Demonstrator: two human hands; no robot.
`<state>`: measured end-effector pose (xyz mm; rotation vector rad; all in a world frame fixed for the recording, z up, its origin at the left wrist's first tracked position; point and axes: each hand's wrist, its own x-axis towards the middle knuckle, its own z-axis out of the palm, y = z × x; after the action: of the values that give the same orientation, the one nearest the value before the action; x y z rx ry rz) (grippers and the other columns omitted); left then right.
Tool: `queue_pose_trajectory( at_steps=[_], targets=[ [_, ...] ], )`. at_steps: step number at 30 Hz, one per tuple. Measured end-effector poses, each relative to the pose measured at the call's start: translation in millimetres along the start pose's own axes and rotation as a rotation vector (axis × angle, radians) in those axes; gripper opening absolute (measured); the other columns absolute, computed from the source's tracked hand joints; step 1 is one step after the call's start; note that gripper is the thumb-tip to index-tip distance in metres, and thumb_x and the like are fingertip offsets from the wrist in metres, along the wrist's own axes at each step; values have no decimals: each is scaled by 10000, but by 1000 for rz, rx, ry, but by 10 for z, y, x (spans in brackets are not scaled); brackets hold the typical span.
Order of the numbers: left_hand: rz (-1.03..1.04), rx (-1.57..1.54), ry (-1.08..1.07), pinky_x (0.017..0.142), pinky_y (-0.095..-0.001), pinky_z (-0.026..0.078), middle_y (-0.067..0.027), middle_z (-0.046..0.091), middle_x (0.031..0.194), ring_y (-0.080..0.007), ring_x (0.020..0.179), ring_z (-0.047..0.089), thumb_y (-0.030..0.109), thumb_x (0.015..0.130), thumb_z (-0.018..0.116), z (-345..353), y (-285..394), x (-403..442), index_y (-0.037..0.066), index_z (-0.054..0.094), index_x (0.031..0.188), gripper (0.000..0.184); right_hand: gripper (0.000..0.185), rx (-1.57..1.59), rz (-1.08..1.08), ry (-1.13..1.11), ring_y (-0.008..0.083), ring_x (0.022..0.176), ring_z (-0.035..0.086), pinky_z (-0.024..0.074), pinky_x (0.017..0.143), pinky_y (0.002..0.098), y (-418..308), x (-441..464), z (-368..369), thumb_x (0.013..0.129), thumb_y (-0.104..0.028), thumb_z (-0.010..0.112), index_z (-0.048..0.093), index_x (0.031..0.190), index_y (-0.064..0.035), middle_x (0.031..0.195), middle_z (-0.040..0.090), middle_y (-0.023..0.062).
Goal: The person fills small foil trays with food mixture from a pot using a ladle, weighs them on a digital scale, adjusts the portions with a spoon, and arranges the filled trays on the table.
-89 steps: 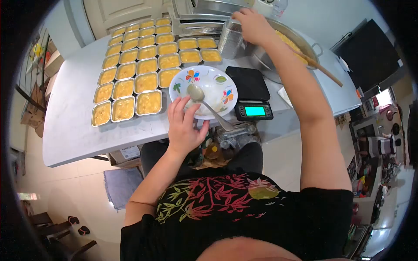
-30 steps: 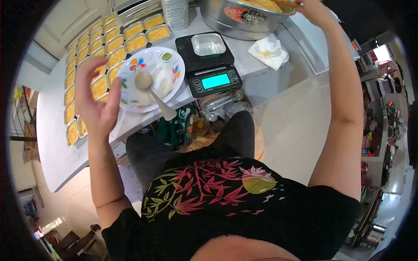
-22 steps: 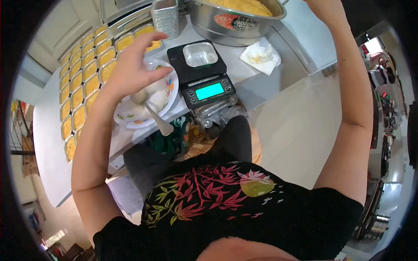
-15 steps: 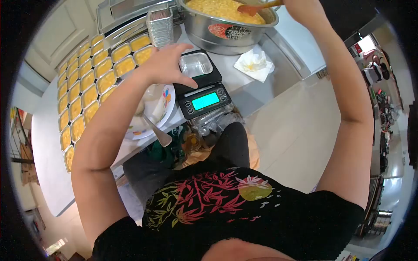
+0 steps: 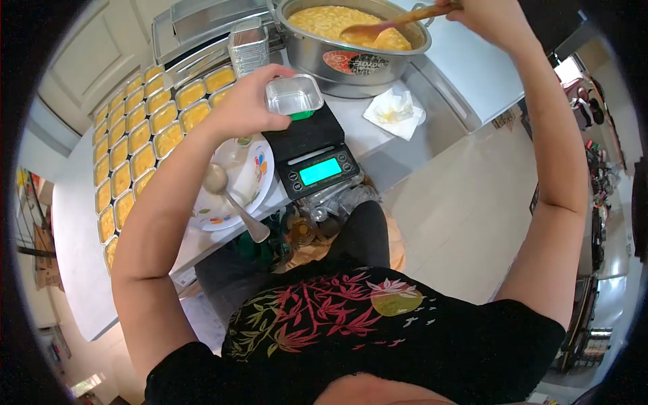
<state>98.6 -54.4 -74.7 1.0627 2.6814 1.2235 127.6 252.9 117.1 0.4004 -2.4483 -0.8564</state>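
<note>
An empty foil tray [image 5: 297, 98] is gripped at its side by my left hand [image 5: 248, 106], raised above the black plate of a digital kitchen scale [image 5: 289, 177]. The scale's display glows blue-green, and a green patch shows along the tray's lower edge. Up at the right, my right hand [image 5: 491, 25] is closed around the handle of a wooden spoon [image 5: 413, 15]. The spoon's head is over a large metal pot [image 5: 307, 57] with a chunky yellow mixture [image 5: 331, 18] in it.
Rows of filled foil trays [image 5: 138, 137] cover the table's left part. A stack of empty foil trays [image 5: 248, 48] stands beside the pot. A patterned plate [image 5: 251, 182] with a metal spoon [image 5: 239, 210] lies near the front edge. A crumpled tissue [image 5: 395, 115] sits right of the scale.
My left hand has lifted the foil tray off the scale. The wooden spoon's head has shifted left and lower over the pot, and my right hand has moved slightly right.
</note>
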Motion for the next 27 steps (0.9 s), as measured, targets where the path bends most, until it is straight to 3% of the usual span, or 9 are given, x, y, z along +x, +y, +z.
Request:
queue_pose_trajectory(
  at_steps=[3, 7, 10, 11, 13, 17, 20, 23, 27],
  targets=[
    [-67, -72, 16, 799, -313, 466, -104, 611, 1002, -211, 872, 584, 247, 593, 734, 3, -105, -1, 46, 511, 1218, 693, 124, -75, -98, -13, 253, 700, 638, 488, 622, 369, -91, 25, 67, 668, -222, 698, 704, 780, -168, 715, 665, 56],
    [-113, -115, 21, 776, -302, 470, -110, 609, 1011, -186, 843, 585, 243, 609, 750, -34, -192, -16, 37, 513, 1221, 688, 158, -67, 50, -43, 247, 686, 637, 492, 623, 362, 90, 38, -82, 676, -249, 709, 712, 805, -158, 716, 670, 56],
    [-93, -153, 60, 772, -301, 467, -122, 611, 997, -179, 836, 581, 241, 616, 769, -85, -168, 21, 34, 498, 1224, 697, 164, 144, 68, -254, 239, 717, 632, 491, 659, 328, 20, 53, 250, 801, -237, 669, 678, 877, -92, 795, 661, 83],
    [-80, -143, 92, 765, -301, 466, -122, 612, 986, -179, 828, 579, 240, 615, 774, -128, -143, 42, 35, 480, 1231, 713, 201, 212, 5, -215, 240, 715, 639, 488, 648, 352, -8, 36, 373, 789, -260, 671, 673, 903, -95, 764, 660, 87],
    [-47, -124, 157, 753, -302, 465, -123, 614, 964, -180, 810, 573, 240, 613, 785, -239, -56, 120, 38, 443, 1243, 745, 222, 450, 91, -359, 178, 608, 607, 469, 578, 324, -115, 55, 745, 803, -295, 660, 665, 915, -103, 672, 633, 65],
    [-45, -77, 157, 762, -287, 479, -123, 584, 1046, -162, 857, 581, 82, 670, 761, -510, 115, 217, 67, 283, 1310, 799, 214, 810, 245, -587, 77, 494, 513, 390, 443, 245, 49, 26, 945, 821, -314, 648, 648, 909, -118, 621, 589, 30],
    [-15, 8, 186, 765, -293, 486, -123, 595, 1029, -171, 860, 593, 85, 672, 766, -715, 135, 326, 70, 283, 1309, 799, 214, 892, 293, -580, 55, 448, 460, 326, 393, 217, 151, -62, 1059, 824, -316, 648, 638, 915, -123, 605, 576, 15],
    [64, -122, 153, 781, -313, 487, -150, 600, 1031, -184, 871, 598, 116, 648, 791, -866, 104, 541, 75, 230, 1345, 895, 221, 951, 314, -521, 54, 439, 444, 320, 393, 220, 202, -167, 1112, 831, -313, 647, 639, 917, -110, 599, 568, 5],
    [87, -57, 189, 811, -342, 489, -142, 591, 1051, -213, 930, 585, 81, 550, 800, -996, 386, 747, 40, 288, 1280, 893, 210, 984, 357, -474, 67, 491, 503, 343, 396, 236, 256, -234, 1175, 812, -304, 670, 663, 871, -103, 596, 579, 21]
  ],
)
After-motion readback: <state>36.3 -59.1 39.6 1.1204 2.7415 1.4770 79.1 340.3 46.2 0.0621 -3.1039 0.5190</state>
